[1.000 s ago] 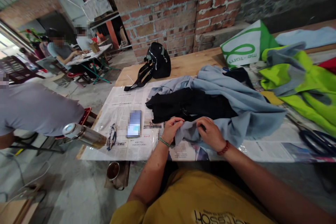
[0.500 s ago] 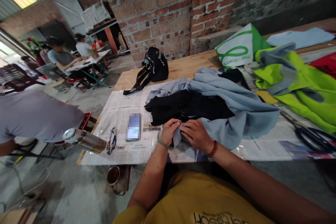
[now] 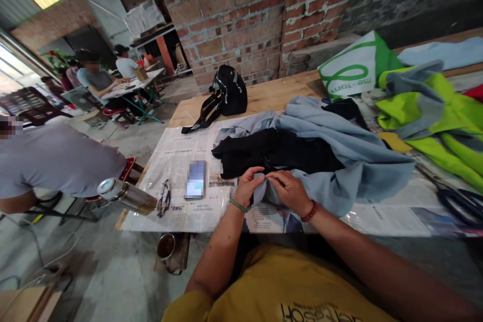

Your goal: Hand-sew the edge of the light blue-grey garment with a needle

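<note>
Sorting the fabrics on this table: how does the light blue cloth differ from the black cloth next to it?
The light blue cloth is pale and spreads wider; the black cloth is dark and smaller. The left hand and right hand pinch the blue edge; the black lies untouched. Both are rumpled on the newspaper.

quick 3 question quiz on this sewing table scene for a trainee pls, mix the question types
1. True or false: both hands pinch the edge of the light blue garment.
2. Which lies nearest the left hand? A) phone B) scissors C) black bag
3. Fill in: the glasses lie between the phone and the metal ____.

Key
1. True: the right hand grips it too, close beside the left.
2. A
3. flask
</note>
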Tool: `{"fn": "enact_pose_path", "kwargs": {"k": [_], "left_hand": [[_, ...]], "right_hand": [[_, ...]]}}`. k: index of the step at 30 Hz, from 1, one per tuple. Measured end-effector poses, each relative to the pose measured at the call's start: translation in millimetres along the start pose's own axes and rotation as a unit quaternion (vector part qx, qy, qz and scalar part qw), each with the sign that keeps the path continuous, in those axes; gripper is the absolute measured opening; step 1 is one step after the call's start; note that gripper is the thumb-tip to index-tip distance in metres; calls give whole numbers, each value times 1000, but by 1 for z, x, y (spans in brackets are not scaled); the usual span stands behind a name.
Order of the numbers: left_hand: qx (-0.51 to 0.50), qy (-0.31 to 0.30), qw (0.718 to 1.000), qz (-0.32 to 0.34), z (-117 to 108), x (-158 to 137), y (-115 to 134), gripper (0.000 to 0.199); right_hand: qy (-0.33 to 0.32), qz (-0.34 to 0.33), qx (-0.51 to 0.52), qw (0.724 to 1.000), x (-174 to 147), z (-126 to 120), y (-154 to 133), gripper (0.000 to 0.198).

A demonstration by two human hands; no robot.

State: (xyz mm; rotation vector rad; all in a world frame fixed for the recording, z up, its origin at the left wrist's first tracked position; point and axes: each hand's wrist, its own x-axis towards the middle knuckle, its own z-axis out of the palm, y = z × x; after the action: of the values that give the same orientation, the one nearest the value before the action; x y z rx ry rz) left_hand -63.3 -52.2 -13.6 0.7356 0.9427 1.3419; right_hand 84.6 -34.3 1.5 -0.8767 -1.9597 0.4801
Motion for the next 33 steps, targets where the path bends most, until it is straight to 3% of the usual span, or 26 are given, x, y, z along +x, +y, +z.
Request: {"fn": "enact_pose_path", "kwargs": {"k": [5, 9, 13, 16, 18, 21, 23, 29, 31, 33], "left_hand": [[-3, -32, 999, -17, 2, 0, 3, 57], [12, -22, 999, -39, -1, 4, 1, 49], [12, -13, 999, -41, -3, 4, -2, 42], [31, -14, 999, -37, -3, 2, -2, 39], [46, -11, 998, -31, -4, 2, -3, 38], [56, -10, 998, -29, -5, 3, -5, 36], [46, -11, 998, -32, -6, 4, -7, 34], [26, -20, 999, -29, -5, 4, -5, 32], [17, -17, 999, -31, -4, 3, -4, 33], [5, -14, 999, -37, -4, 3, -3, 34]], "right_hand": [[35, 77, 18, 996, 11, -8, -2, 16], [48, 69, 32, 996, 10, -5, -5, 16], [11, 76, 74, 994, 9, -1, -6, 15], [18, 161, 151, 975, 20, -6, 0, 14], [72, 212, 212, 951, 31, -13, 5, 13], [140, 237, 276, 921, 47, -25, 11, 15], [121, 234, 312, 913, 52, -33, 10, 19], [-67, 234, 428, 870, 51, -43, -5, 25], [-69, 214, 409, 884, 51, -44, -7, 25], [-38, 165, 328, 929, 51, -45, -6, 24]]}}
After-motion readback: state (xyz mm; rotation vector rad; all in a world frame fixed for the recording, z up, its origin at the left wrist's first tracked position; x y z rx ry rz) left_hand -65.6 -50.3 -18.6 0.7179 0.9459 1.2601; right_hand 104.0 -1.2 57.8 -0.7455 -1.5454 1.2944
